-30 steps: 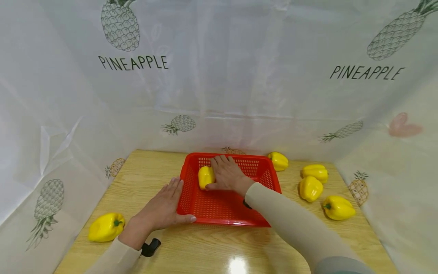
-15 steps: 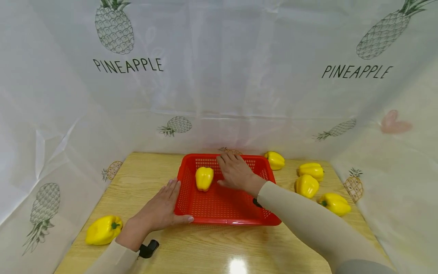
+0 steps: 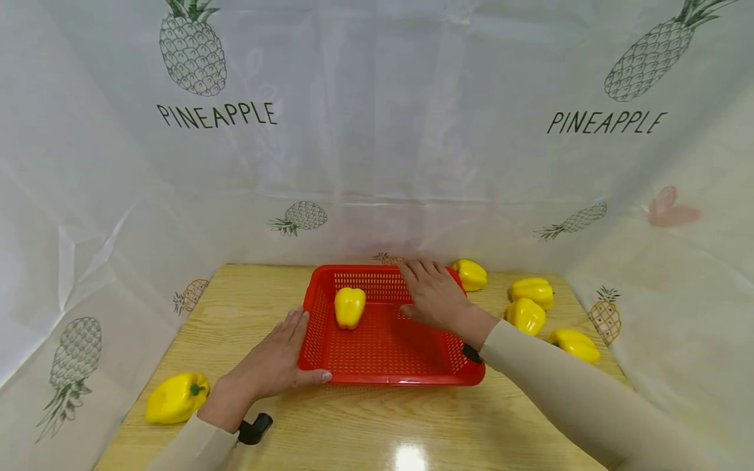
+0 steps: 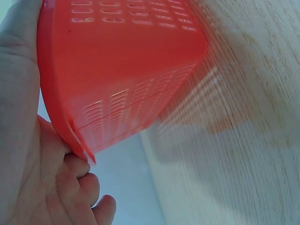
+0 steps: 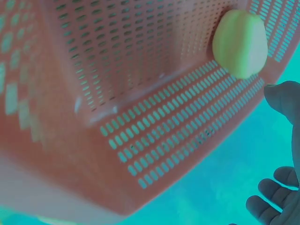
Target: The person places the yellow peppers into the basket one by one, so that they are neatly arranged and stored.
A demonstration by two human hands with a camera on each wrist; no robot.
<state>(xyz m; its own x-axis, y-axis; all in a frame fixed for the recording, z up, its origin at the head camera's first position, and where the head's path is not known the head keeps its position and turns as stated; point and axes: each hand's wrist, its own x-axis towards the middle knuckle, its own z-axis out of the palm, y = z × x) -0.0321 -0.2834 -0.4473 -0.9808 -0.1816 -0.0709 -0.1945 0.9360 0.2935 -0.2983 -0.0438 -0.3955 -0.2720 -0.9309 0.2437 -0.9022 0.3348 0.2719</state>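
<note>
Pepper [image 3: 350,307] in red basket [image 3: 406,379], long axis front-to-back, narrower end nearer.

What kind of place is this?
It looks like a tabletop that someone has curtained off, maybe a little booth. A white sheet with pineapples printed on it hangs behind and beside a wooden table, and yellow peppers lie in and around a red basket.
</note>
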